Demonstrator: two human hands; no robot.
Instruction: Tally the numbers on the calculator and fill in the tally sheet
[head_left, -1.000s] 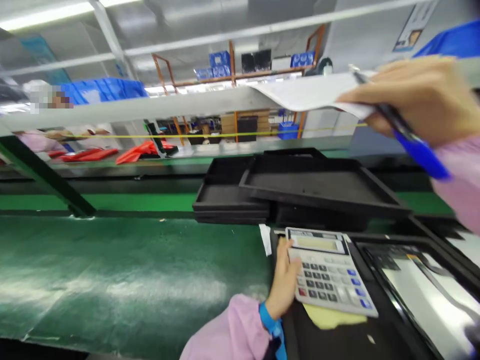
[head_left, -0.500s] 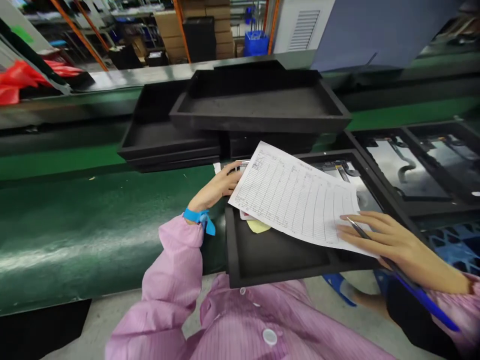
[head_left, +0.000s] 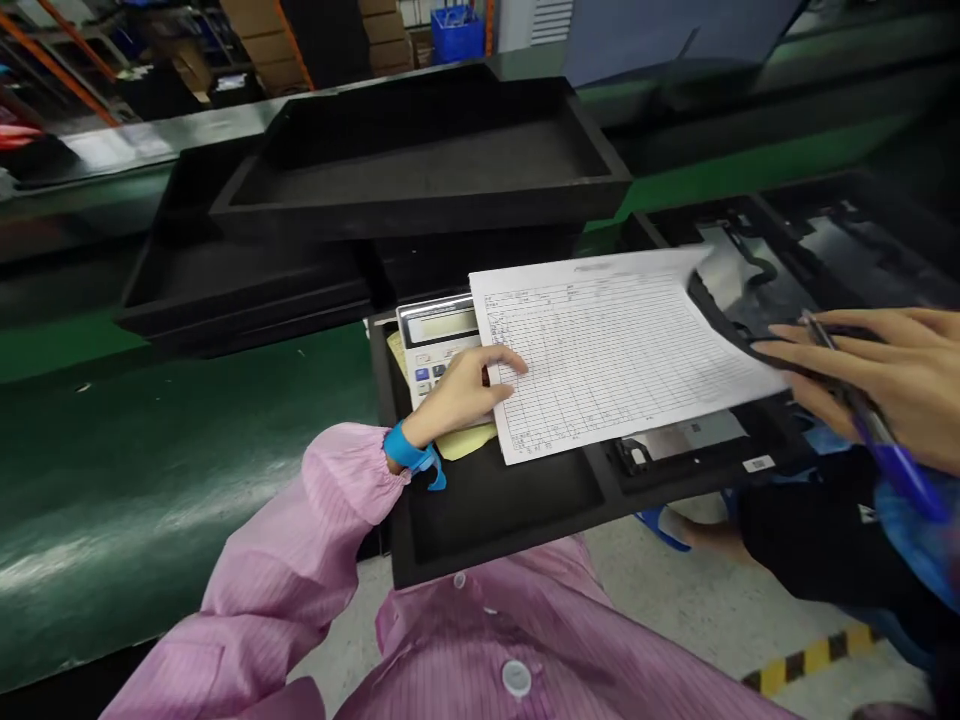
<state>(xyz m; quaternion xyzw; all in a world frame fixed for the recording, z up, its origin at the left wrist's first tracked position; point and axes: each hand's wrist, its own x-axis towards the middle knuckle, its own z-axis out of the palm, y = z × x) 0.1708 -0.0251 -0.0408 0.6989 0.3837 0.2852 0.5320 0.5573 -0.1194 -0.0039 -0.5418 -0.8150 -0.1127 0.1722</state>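
A printed table form on white paper (head_left: 600,350) lies across a black foam tray (head_left: 510,515), its right side curled up. My left hand (head_left: 469,385), with a blue band at the wrist, rests on the form's left edge; index finger and thumb lie apart on top of it. Under that hand is a white calculator (head_left: 439,325), partly covered, with yellow paper (head_left: 466,440) beneath it. My right hand (head_left: 892,375) holds a pen (head_left: 885,430) with a blue end, beside the form's right corner. Its fingers are a little blurred.
Stacked black foam trays (head_left: 427,205) stand behind the form. At the right, another tray holds flat silver parts (head_left: 731,270) with black cables. A flat panel part (head_left: 682,437) shows below the form. The green belt (head_left: 187,480) runs left. Another person's foot (head_left: 712,540) is at lower right.
The form has turned and flattened, uncovering more of the calculator. My left hand has come onto its left edge. My right hand, with the pen, has moved right, off the form's face.
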